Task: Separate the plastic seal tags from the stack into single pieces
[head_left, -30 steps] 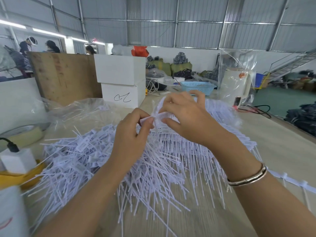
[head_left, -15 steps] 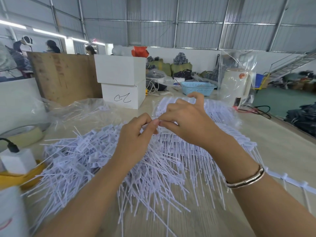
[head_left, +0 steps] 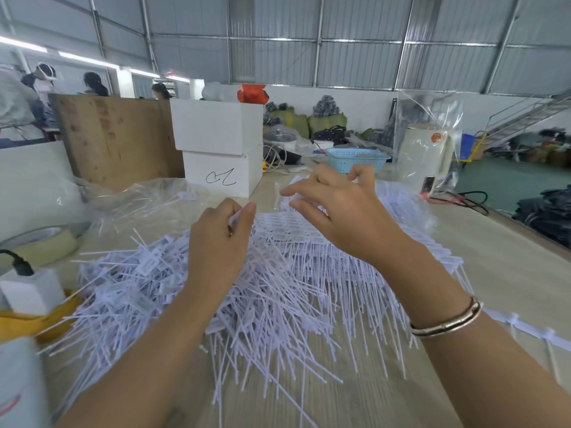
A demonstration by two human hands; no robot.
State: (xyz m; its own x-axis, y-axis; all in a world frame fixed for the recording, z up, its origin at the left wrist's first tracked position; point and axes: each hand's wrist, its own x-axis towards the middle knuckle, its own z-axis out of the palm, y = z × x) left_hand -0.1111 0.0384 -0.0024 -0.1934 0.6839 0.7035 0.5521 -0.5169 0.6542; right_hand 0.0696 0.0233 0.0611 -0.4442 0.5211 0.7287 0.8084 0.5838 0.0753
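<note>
Parted since half a second ago, when their fingertips met over the pile, the 2 hands now work apart above a wooden table (head_left: 500, 273) in a metal-walled workshop. Spread across the tabletop lies a broad heap of white plastic seal tags (head_left: 278, 304), loose pieces fanned out at left, the still-joined stack (head_left: 309, 230) at centre. Behind it stand 2 stacked white boxes (head_left: 219, 149), the lower one marked in pen, and a blue basket (head_left: 355, 159). Over the stack the right hand (head_left: 343, 211), a metal bangle (head_left: 448, 319) on its wrist, hovers with fingers loosely spread, grasping nothing visible. Beside it, the left hand (head_left: 219, 242) pinches a single white tag (head_left: 235, 217) between thumb and fingers.
</note>
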